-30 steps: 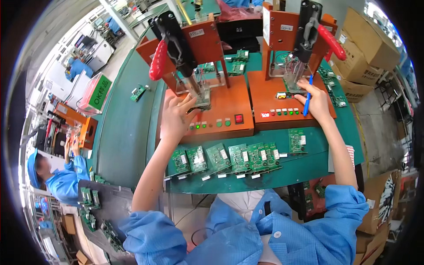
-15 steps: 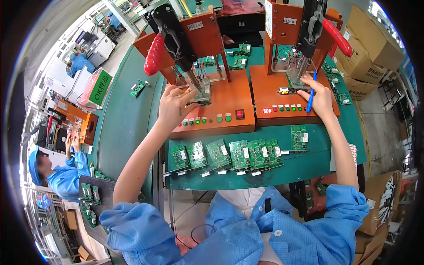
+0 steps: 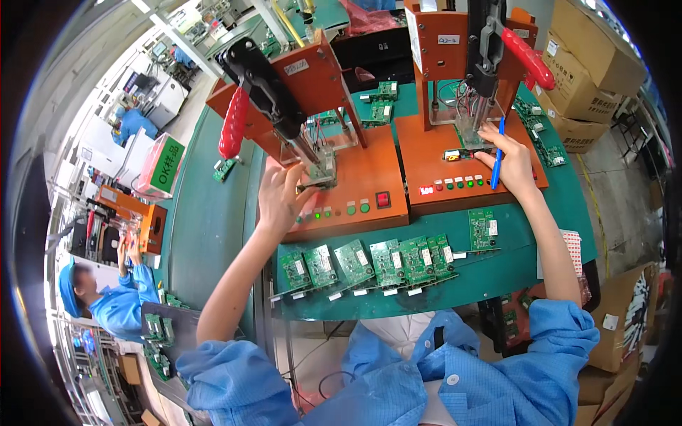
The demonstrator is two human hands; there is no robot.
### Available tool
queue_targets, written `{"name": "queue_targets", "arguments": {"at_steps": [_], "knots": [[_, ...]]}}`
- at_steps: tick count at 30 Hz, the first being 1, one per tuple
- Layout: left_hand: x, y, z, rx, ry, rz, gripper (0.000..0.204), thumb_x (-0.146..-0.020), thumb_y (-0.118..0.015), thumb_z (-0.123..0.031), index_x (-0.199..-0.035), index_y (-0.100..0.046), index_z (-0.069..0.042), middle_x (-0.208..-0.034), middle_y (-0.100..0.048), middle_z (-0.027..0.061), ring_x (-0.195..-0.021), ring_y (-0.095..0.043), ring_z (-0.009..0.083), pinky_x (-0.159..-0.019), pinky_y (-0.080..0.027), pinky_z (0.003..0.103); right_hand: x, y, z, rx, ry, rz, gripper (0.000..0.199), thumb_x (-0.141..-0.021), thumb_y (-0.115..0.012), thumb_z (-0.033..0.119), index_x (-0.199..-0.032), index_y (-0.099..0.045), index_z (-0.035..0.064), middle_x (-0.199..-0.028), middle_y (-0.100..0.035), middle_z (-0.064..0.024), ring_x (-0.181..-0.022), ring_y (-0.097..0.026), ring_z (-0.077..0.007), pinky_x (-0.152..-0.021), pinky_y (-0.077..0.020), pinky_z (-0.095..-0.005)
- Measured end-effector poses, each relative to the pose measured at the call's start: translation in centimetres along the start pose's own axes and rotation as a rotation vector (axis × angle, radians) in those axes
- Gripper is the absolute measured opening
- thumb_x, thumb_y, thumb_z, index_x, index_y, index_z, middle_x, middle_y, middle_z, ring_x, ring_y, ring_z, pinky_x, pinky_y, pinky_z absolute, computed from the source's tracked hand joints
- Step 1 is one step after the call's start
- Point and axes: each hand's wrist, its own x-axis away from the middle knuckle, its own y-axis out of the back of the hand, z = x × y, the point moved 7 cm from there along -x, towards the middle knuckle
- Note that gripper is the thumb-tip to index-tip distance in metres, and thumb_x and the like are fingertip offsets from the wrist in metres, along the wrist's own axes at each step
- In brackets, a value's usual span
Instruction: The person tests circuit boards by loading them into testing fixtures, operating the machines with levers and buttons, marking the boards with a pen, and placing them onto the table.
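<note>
Two orange test fixtures stand side by side, each with a red-handled toggle clamp. At the left fixture [image 3: 369, 163], my left hand [image 3: 279, 199] pinches the near left edge of a green circuit board [image 3: 325, 176] under the clear plate; its fingertips are partly hidden. My right hand [image 3: 513, 160] is at the right fixture [image 3: 419, 145], with a blue pen [image 3: 499, 153] tucked between its fingers. Its thumb and fingertips touch the near edge of the board area under the right clamp, beside a small lit display module [image 3: 458, 155].
A row of green circuit boards [image 3: 387, 259] leans along the front of the green table [image 3: 355, 305]; another board [image 3: 483, 228] lies to the right. More boards lie behind the fixtures. Cardboard boxes [image 3: 586, 64] stand at the right. A co-worker in blue [image 3: 117, 302] works at the left.
The whole view has shifted slightly. My left fingers have moved a little at the near left edge of the left fixture's plate; my right hand stays at the right fixture with the pen.
</note>
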Motion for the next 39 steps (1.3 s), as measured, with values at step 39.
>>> {"name": "queue_targets", "arguments": {"at_steps": [39], "knots": [[0.0,0.8,-1.8,-0.007,0.069,-0.037,0.045,-0.073,-0.086,-0.026,-0.101,-0.056,-0.006,-0.091,-0.071,0.0079,-0.089,-0.066,0.0279,-0.101,-0.040,0.045,0.6,-0.4,-1.0,-0.096,0.012,-0.055,0.044,-0.073,-0.084,0.009,-0.114,-0.069,0.0020,-0.125,-0.066,-0.0198,-0.126,-0.059,-0.0322,-0.103,-0.0511,-0.0399]]}}
